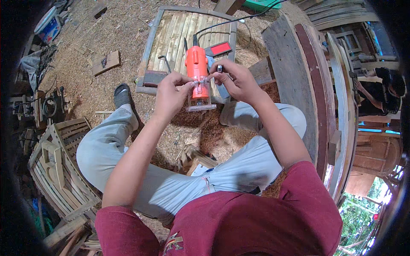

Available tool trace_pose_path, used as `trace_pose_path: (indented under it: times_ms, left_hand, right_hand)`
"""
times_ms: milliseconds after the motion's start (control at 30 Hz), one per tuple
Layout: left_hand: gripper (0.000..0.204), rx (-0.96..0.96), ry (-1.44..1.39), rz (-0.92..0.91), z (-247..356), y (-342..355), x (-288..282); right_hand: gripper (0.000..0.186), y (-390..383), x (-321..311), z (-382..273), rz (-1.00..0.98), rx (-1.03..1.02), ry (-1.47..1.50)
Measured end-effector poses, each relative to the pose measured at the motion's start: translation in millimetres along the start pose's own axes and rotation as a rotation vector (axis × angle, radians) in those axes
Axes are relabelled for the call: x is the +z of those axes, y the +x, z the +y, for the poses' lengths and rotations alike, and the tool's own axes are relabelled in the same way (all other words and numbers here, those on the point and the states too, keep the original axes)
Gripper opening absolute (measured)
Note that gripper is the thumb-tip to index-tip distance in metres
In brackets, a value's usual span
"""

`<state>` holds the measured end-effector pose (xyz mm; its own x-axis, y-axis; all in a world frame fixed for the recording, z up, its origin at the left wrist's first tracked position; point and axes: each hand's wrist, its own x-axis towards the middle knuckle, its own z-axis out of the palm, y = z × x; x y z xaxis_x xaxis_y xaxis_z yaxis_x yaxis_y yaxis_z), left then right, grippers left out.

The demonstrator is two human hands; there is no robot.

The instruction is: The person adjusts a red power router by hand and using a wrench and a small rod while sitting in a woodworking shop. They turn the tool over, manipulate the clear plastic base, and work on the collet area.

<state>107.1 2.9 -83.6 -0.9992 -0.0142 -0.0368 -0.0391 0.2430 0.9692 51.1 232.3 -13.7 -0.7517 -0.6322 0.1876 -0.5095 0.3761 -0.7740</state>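
An orange trim router (196, 62) with a clear base lies on a slatted wooden panel (171, 32), its base toward me. My left hand (173, 91) is closed, thumb and fingertips pinching at the left of the clear base's collar. On the other side, my right hand (235, 81) has its fingertips at the same collar. Its curled fingers also hold a short metal tool (219, 68) with a shiny rounded end; its exact kind is hidden by the hand. A black cord (239, 19) runs from the router's far end.
A red-and-grey flat object (220, 48), a bent metal rod (165, 62) and a dark block (153, 78) lie on the panel. Thick boards (294, 77) stand at right. A wood offcut (106, 63) lies on shavings; slatted frames (64, 166) lean left. Another person (384, 91) works far right.
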Motion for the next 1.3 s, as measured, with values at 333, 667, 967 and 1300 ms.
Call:
trace_pose_path:
  times_ms: [333, 667, 967, 1300]
  left_hand:
    - [0.013, 0.102, 0.077, 0.027, 4.3, -0.6, -1.6]
    - [0.013, 0.130, 0.106, 0.035, 6.6, 0.7, 2.2]
    - [0.014, 0.121, 0.077, 0.043, 3.0, 1.2, 4.7]
    - [0.014, 0.145, 0.109, 0.041, 3.5, 2.5, 4.6]
  right_hand:
    - [0.014, 10.1, 4.2, 2.0, 0.021, 0.154, 0.194]
    - [0.018, 17.4, 10.7, 8.5, 0.125, 0.142, 0.211]
    - [0.021, 21.4, 13.5, 3.1, 0.161, 0.159, 0.132]
    - [0.024, 22.7, 16.9, 0.9, 0.161, 0.286, 0.162]
